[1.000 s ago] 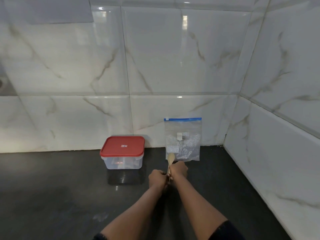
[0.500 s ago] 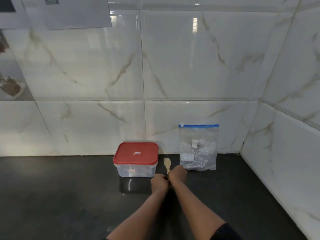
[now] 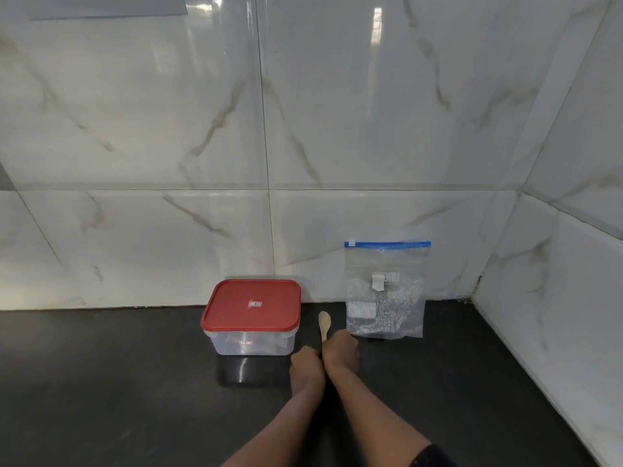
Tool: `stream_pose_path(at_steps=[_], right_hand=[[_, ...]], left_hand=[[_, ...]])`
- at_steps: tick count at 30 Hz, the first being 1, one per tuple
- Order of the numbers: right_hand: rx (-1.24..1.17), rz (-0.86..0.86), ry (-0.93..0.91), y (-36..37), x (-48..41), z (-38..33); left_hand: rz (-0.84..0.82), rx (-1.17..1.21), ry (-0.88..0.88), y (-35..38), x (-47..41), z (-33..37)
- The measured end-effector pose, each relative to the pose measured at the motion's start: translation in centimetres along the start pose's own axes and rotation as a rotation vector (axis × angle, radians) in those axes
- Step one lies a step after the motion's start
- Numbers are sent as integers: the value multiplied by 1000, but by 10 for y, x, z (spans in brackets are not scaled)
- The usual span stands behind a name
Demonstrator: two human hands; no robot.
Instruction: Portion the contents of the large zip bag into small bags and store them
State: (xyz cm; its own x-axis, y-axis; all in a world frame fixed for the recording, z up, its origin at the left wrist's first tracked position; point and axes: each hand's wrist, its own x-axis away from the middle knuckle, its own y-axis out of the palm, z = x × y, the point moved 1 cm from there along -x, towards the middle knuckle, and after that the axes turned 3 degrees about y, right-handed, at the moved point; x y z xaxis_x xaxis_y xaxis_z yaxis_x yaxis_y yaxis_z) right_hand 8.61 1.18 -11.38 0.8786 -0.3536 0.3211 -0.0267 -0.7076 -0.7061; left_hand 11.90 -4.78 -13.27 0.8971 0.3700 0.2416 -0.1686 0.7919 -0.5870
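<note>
The large zip bag [image 3: 386, 291], clear with a blue zip strip and holding pale grainy contents, stands upright against the back wall tiles. A clear plastic box with a red lid [image 3: 251, 315] sits to its left on the dark counter [image 3: 101, 382]. Between them lies a wooden spoon [image 3: 324, 323] with its bowl pointing at the wall. My left hand [image 3: 305, 364] and my right hand [image 3: 342, 348] rest side by side on the counter, fingers curled, over the spoon's handle. Which hand, if either, grips the handle is hidden.
Glossy marble-look tiles form the back wall [image 3: 303, 129] and a side wall [image 3: 573, 264] that closes off the counter on the right. The lidded box's contents are not visible.
Only the camera has shifted, moving the scene about the frame. My hands stay pressed together over the spoon handle. The box and bag have not moved.
</note>
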Motion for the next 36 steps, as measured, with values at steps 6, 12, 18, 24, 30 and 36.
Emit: stream_pose_path(at_steps=[6,12,18,24,30,36], right_hand=[[-74,201,-56,-15,-12,1],[-351,538,-4,-74,-55,33],[-540,309,95,-101,-90,56],[-459,290,134,-109,-98,61],[-435,304,81,-126,-102,60],[-417,288,86,-128,-91,60]], left_hand=[[-2,-140,30,1,-4,4],[24,-161,55,2,-5,6],[33,-220,89,8,-8,8],[43,-227,113,8,-13,10],[74,-229,111,4,-20,10],[113,-202,204,-5,-11,20]])
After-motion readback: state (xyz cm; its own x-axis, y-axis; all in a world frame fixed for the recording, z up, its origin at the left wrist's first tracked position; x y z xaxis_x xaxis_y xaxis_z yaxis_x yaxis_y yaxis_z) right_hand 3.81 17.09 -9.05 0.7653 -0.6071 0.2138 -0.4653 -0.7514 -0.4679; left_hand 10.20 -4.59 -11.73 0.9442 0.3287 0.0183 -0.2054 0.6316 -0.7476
